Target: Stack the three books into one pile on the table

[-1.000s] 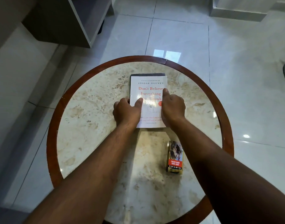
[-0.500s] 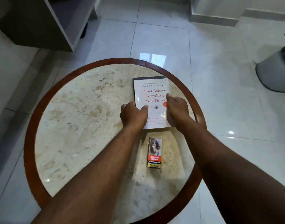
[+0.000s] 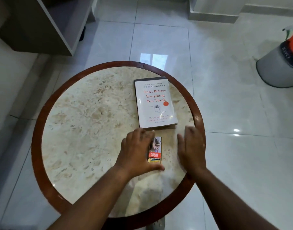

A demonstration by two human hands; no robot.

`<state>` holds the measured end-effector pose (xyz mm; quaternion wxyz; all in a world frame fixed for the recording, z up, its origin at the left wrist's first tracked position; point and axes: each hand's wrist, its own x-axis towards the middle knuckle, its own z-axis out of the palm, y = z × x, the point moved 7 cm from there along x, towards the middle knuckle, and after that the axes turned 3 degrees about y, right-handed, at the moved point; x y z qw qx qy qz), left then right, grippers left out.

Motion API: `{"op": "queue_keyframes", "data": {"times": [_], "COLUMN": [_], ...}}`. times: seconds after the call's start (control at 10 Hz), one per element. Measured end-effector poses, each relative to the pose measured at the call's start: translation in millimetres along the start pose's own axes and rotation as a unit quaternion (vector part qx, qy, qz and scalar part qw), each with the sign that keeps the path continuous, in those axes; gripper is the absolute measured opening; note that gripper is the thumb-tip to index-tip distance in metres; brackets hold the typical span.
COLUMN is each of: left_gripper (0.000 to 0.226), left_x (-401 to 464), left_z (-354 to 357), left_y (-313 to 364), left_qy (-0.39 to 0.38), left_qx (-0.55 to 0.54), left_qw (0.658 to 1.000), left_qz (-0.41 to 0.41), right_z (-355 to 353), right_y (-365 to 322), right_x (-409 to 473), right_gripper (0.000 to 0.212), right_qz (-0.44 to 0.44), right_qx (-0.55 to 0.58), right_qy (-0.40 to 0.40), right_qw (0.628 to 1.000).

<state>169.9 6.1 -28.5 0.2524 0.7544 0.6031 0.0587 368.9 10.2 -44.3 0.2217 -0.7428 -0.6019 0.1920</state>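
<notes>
A pile of books lies on the right half of the round marble table (image 3: 86,123). Its top book (image 3: 155,103) is white with red lettering, and a darker book edge shows beneath it at the far end. How many lie under it I cannot tell. Both hands are off the pile, nearer to me. My left hand (image 3: 137,153) hovers flat with fingers apart, partly over a small pack. My right hand (image 3: 190,146) is open too, by the table's right rim, holding nothing.
A small cigarette pack (image 3: 155,151) lies on the table just in front of the pile. The table has a dark wooden rim (image 3: 36,130). On the tiled floor stand a grey bin (image 3: 278,67) at the right and a cabinet (image 3: 43,24) at the far left.
Both hands have let go of the top book and drawn back toward me. The view has shifted left, so the table sits lower and the bin shows more.
</notes>
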Motion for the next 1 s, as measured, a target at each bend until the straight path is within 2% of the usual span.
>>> {"op": "queue_keyframes", "data": {"times": [0.1, 0.2, 0.4, 0.6, 0.8, 0.9, 1.0], "left_gripper": [0.114, 0.100, 0.102, 0.109, 0.109, 0.114, 0.128], "left_x": [-3, -8, -21, -30, -29, -30, -36], "left_z": [12, 7, -34, -84, -91, -92, -91], "left_y": [-8, -25, -122, -217, -225, -224, -224], "left_qy": [-0.012, 0.016, 0.033, 0.020, 0.023, 0.024, 0.037], "left_qx": [0.057, 0.043, 0.036, 0.019, 0.022, 0.016, 0.012], "left_qw": [0.998, 0.999, 0.994, 0.981, 0.981, 0.982, 0.978], "left_qz": [0.006, -0.015, -0.100, -0.194, -0.191, -0.186, -0.203], "right_z": [27, 47, 72, 81, 80, 80, 79], "right_y": [11, 10, -10, -26, -28, -27, -26], "right_x": [-39, -60, -73, -77, -77, -77, -77], "right_gripper": [0.067, 0.090, 0.111, 0.115, 0.114, 0.113, 0.113], "right_qz": [-0.040, -0.064, -0.100, -0.127, -0.124, -0.119, -0.112], "right_qx": [-0.124, -0.188, -0.224, -0.231, -0.247, -0.248, -0.238], "right_qy": [-0.071, -0.108, -0.162, -0.161, -0.167, -0.174, -0.168], "right_qw": [0.989, 0.974, 0.956, 0.951, 0.946, 0.945, 0.950]}}
